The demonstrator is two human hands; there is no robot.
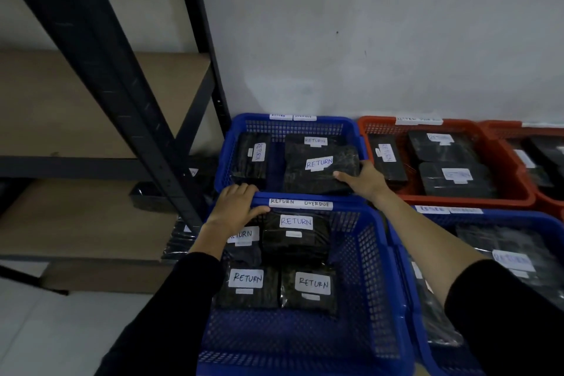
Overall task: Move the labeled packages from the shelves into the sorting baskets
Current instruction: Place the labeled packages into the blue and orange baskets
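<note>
Black wrapped pkg [320, 169] w/ white "RETURN" label lay in the far blue basket [293, 123], toward its right wall, on top of another pkg whose label also read "RETURN". Right hand [363, 178] gripped this pkg's near-right corner, thumb on top, fingers curled at the edge, so the step looked like a placement into the basket, release not yet made. A third pkg [251, 159] stood along the basket's left wall, label "RETURN" turned sideways. Left hand [235, 207] rested w/ fingers bent over the far rim of the near blue basket [375, 284], clamped on the rim and holding no pkg. Hands were well apart. Next move, by my read: let go of the pkg, pull the right hand back, go to the shelf for another; needs a label check vs the basket tag. Tags on both blue baskets' far rims read "RETURN" and "OVERDUE". Near basket held four pkgs, all "RETURN". Red basket [381, 127] to the right held pkgs too; one read "RETURN", the others and its rim tag too blurred to read. A further blue basket [518, 217] at the near right had a pkg w/ a blurred label. Dark metal shelf unit [100, 43] stood left, a few black pkgs [180, 241] on its lower boards.
</note>
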